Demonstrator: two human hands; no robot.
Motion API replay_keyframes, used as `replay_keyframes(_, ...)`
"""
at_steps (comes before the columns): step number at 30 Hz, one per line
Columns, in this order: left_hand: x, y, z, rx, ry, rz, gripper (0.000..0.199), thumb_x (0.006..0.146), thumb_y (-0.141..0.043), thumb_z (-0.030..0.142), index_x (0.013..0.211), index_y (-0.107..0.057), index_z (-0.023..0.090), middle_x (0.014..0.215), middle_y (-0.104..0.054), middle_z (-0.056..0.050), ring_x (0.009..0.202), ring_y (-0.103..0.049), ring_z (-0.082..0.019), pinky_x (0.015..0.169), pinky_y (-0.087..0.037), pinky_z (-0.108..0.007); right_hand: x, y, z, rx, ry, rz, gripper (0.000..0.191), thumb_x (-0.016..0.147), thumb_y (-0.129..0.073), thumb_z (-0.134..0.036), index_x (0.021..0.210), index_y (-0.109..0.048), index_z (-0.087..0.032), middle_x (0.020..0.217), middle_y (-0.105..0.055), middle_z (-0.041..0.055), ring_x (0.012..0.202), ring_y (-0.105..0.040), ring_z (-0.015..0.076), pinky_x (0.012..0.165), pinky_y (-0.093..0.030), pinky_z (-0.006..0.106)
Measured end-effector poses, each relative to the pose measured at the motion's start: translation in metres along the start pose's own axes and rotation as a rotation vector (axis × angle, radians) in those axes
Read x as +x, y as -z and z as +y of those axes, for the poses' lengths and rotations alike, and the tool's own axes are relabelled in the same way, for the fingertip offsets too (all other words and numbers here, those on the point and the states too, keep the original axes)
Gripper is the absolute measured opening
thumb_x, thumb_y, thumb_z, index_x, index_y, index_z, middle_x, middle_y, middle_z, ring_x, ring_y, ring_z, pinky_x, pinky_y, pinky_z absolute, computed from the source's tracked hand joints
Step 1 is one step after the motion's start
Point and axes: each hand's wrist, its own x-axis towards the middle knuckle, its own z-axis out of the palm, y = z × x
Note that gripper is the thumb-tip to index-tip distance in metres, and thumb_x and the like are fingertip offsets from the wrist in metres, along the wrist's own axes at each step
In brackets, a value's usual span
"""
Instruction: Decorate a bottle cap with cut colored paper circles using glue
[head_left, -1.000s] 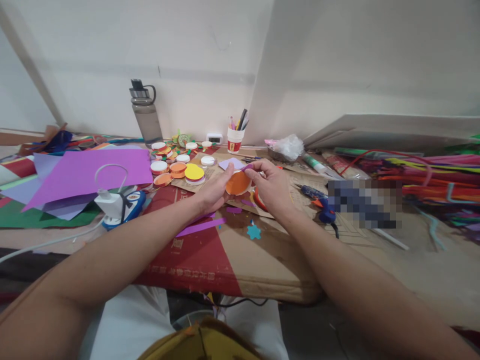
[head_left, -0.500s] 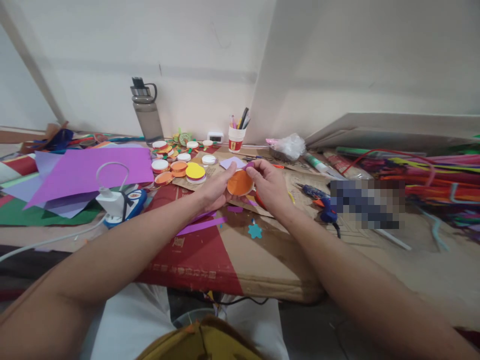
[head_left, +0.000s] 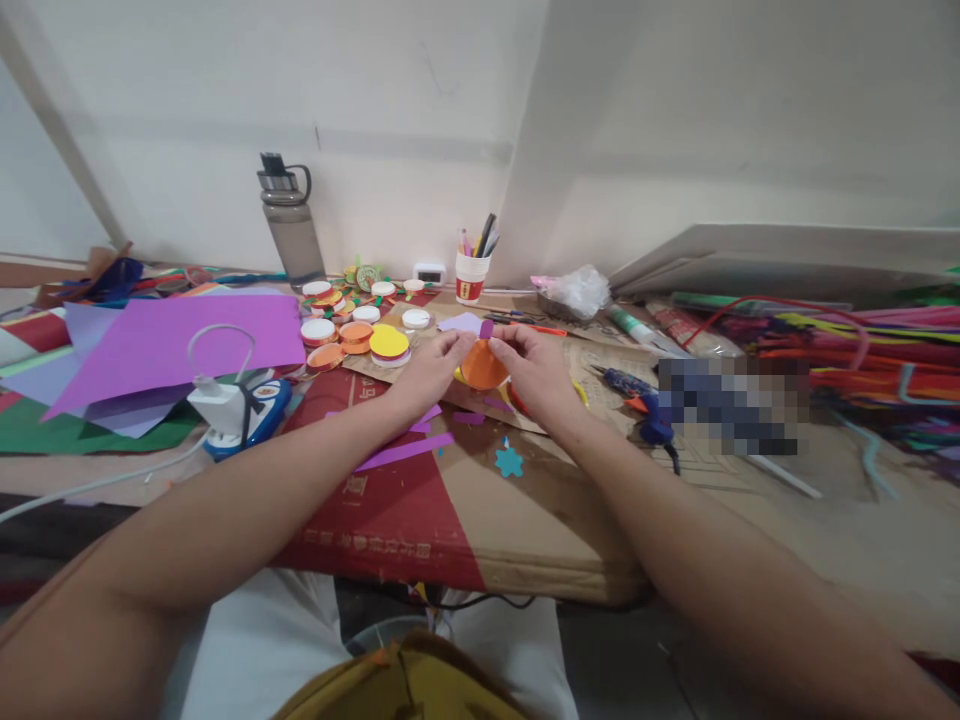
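Between both hands is an orange disc [head_left: 483, 368], held up above the cardboard. My left hand [head_left: 431, 372] pinches its left edge with thumb and fingers. My right hand [head_left: 531, 368] grips the upper right edge, its thumb near a small purple paper piece [head_left: 486, 329] that sticks up at the disc's top. Below the hands lie a teal flower-shaped cutout [head_left: 508, 459] and purple paper strips [head_left: 405, 451]. To the left of my left hand is a yellow-topped disc [head_left: 389, 342] beside several white and orange round pieces [head_left: 355, 334].
A bottle [head_left: 291, 235] and a pen cup [head_left: 472, 278] stand along the wall. A white plug [head_left: 217, 400] on a blue power strip [head_left: 266, 415] and purple sheets [head_left: 187, 335] lie left. A glue gun [head_left: 652, 415] and colourful stems [head_left: 862, 360] lie right.
My left hand has moved up from beneath the disc to its left edge. The purple piece now stands upright at the disc's top, and the disc is tilted differently.
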Motion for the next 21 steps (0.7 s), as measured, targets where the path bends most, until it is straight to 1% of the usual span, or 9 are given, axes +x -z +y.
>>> replay_keyframes(2,0.003,0.004,0.001,0.097,-0.135,0.0,0.018,0.082,-0.064,0.034,0.088,-0.067,0.017,0.086,-0.069,-0.003,0.082,-0.063,-0.015,0.078,-0.051,-0.027,-0.001,0.0,0.0,-0.066,0.045,-0.017,0.017,0.081,-0.058,-0.034,0.086,-0.064,-0.019,0.086,-0.067,0.0046,0.077,-0.059,0.0178,0.076,-0.048,0.035)
replay_keyframes(3,0.004,0.006,0.001,0.147,-0.178,-0.005,0.017,0.08,-0.065,0.032,0.087,-0.067,0.017,0.087,-0.069,-0.003,0.083,-0.062,-0.014,0.079,-0.05,-0.027,-0.001,0.0,0.0,-0.098,0.066,-0.022,0.017,0.082,-0.057,-0.034,0.087,-0.064,-0.019,0.086,-0.067,0.005,0.078,-0.059,0.0182,0.076,-0.048,0.035)
replay_keyframes(6,0.004,0.007,0.005,0.221,-0.234,0.007,0.014,0.078,-0.066,0.029,0.081,-0.066,0.016,0.081,-0.068,-0.002,0.077,-0.061,-0.013,0.075,-0.049,-0.026,-0.003,-0.001,-0.002,-0.142,0.095,-0.024,0.017,0.083,-0.056,-0.033,0.088,-0.064,-0.019,0.087,-0.067,0.0052,0.078,-0.059,0.0186,0.074,-0.047,0.035)
replay_keyframes(10,0.002,0.004,0.007,0.209,-0.224,0.041,0.012,0.076,-0.066,0.027,0.072,-0.063,0.016,0.072,-0.064,0.0,0.069,-0.058,-0.012,0.068,-0.047,-0.026,-0.004,-0.003,-0.003,-0.085,0.029,-0.014,0.015,0.079,-0.058,-0.033,0.085,-0.062,-0.02,0.085,-0.065,0.0033,0.077,-0.058,0.0171,0.073,-0.047,0.033)
replay_keyframes(13,0.002,0.002,0.006,0.157,-0.215,0.052,0.013,0.074,-0.067,0.027,0.07,-0.062,0.016,0.07,-0.063,0.0,0.068,-0.057,-0.012,0.067,-0.047,-0.026,-0.004,-0.006,0.0,0.0,-0.066,-0.018,0.015,0.077,-0.059,-0.035,0.081,-0.06,-0.021,0.079,-0.062,0.0011,0.072,-0.056,0.0159,0.067,-0.047,0.031)
replay_keyframes(15,0.003,0.002,0.003,0.113,-0.201,0.044,0.013,0.073,-0.068,0.027,0.07,-0.061,0.016,0.07,-0.062,0.001,0.067,-0.056,-0.012,0.067,-0.047,-0.026,-0.003,-0.008,0.004,0.095,-0.117,-0.013,0.016,0.075,-0.06,-0.036,0.08,-0.058,-0.021,0.076,-0.06,-0.0002,0.069,-0.055,0.015,0.063,-0.046,0.029)
replay_keyframes(18,0.004,0.001,-0.001,0.051,-0.153,0.035,0.015,0.072,-0.07,0.028,0.069,-0.06,0.016,0.069,-0.061,0.001,0.066,-0.056,-0.011,0.067,-0.048,-0.026,-0.003,-0.011,0.007,0.218,-0.168,0.007,0.016,0.072,-0.061,-0.034,0.08,-0.057,-0.021,0.073,-0.059,-0.0022,0.064,-0.054,0.0131,0.06,-0.046,0.027)
replay_keyframes(21,0.003,-0.002,-0.005,-0.026,-0.084,0.032,0.016,0.071,-0.07,0.028,0.069,-0.059,0.016,0.069,-0.059,0.002,0.064,-0.056,-0.011,0.064,-0.049,-0.025,-0.004,-0.012,0.005,0.245,-0.198,0.01,0.016,0.071,-0.061,-0.034,0.08,-0.055,-0.022,0.071,-0.059,-0.0027,0.061,-0.054,0.0128,0.056,-0.045,0.026)
